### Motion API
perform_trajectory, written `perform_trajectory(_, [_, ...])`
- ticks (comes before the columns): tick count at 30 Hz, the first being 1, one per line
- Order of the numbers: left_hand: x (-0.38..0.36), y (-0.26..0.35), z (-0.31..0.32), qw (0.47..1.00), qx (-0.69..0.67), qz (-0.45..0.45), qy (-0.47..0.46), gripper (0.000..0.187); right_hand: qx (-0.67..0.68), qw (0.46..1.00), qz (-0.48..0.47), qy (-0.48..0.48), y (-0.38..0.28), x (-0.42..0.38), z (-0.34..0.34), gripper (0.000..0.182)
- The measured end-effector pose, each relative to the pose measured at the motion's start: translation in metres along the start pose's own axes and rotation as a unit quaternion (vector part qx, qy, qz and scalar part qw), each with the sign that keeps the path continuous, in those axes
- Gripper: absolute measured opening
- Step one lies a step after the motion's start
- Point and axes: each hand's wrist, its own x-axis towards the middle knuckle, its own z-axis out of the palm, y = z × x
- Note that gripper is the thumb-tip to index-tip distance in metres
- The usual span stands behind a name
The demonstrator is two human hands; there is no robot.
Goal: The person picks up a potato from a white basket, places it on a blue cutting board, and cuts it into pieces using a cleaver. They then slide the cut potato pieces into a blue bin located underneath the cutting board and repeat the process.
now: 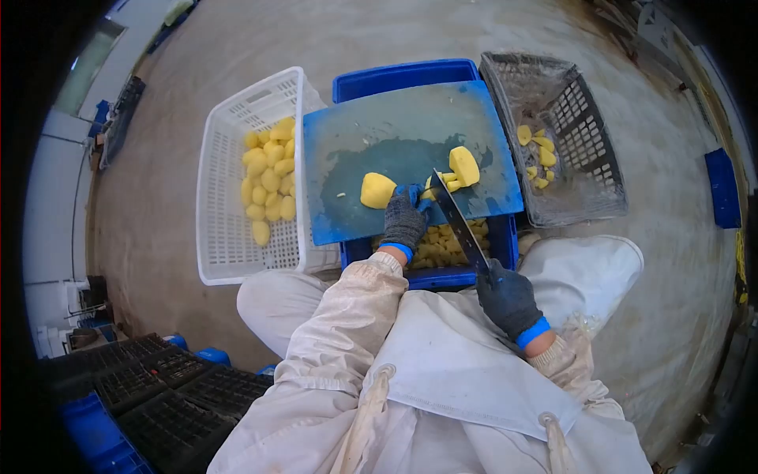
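The potato (442, 183) lies mid-board (355, 134), firm, wet, likely slippery; pin it from above. The left hand (404, 221) presses it, fingers together; at its 4 o'clock the right hand (509, 299) is clamped on the knife (459, 225).

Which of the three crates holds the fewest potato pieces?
The dark mesh crate on the right: only a few pieces, unlike the white crate's pile or the blue crate.

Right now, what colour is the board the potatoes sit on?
Blue, with pale scuffed patches: the cutting board, seen from the head view.
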Motion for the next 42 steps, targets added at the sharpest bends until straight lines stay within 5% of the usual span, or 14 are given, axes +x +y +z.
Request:
perform_trajectory(4, [0.002,0.001,-0.002,0.999,0.014,0.028,0.011,0.025,-0.043,0.999,-0.014,-0.006,0.003,0.005,0.024,0.019])
perform_trajectory(6, [0.004,0.002,-0.008,0.997,0.003,-0.006,-0.079,0.031,-0.007,0.999,-0.037,0.002,0.009,0.003,0.021,0.019])
perform_trajectory(8, [0.007,0.0,-0.011,0.997,0.035,0.006,-0.075,0.035,0.029,0.998,-0.058,0.005,0.013,-0.007,0.015,0.02])
perform_trajectory(13, [0.034,0.027,-0.02,0.987,0.109,0.07,-0.09,0.057,0.263,0.952,0.155,-0.009,0.02,-0.032,-0.029,0.021])
perform_trajectory(15, [0.056,0.036,-0.014,0.936,0.179,0.088,-0.288,0.069,0.305,0.933,0.189,0.003,0.017,-0.027,-0.043,0.02])
perform_trajectory(18, [0.038,0.036,0.009,0.919,0.242,0.141,-0.279,0.067,0.437,0.877,0.191,0.061,0.03,-0.021,-0.047,0.018])
perform_trajectory(23, [-0.005,0.058,-0.009,0.896,0.222,0.251,-0.291,0.054,0.414,0.889,0.176,0.086,0.039,-0.006,-0.052,0.02])
perform_trajectory(25, [0.018,0.066,-0.018,0.928,0.115,0.115,-0.335,0.05,0.363,0.912,0.187,0.029,0.039,0.0,-0.057,0.022])
perform_trajectory(26, [0.03,0.058,-0.011,0.927,0.116,0.116,-0.338,0.05,0.365,0.911,0.189,0.029,0.042,0.005,-0.051,0.022])
perform_trajectory(28, [0.056,0.033,0.015,0.972,0.118,0.15,-0.136,0.045,0.243,0.963,0.113,0.041,0.051,0.018,-0.034,0.024])
perform_trajectory(29, [0.064,0.034,0.021,0.972,0.116,0.153,-0.137,0.045,0.243,0.962,0.115,0.042,0.05,0.025,-0.033,0.024])
perform_trajectory(32, [0.081,0.043,0.035,0.991,-0.006,-0.06,-0.12,0.043,0.172,0.979,0.104,0.03,0.047,0.046,-0.032,0.026])
perform_trajectory(42, [0.078,0.042,0.043,0.992,-0.008,-0.079,-0.099,0.04,0.016,0.997,0.077,-0.007,0.036,0.063,-0.033,0.027])
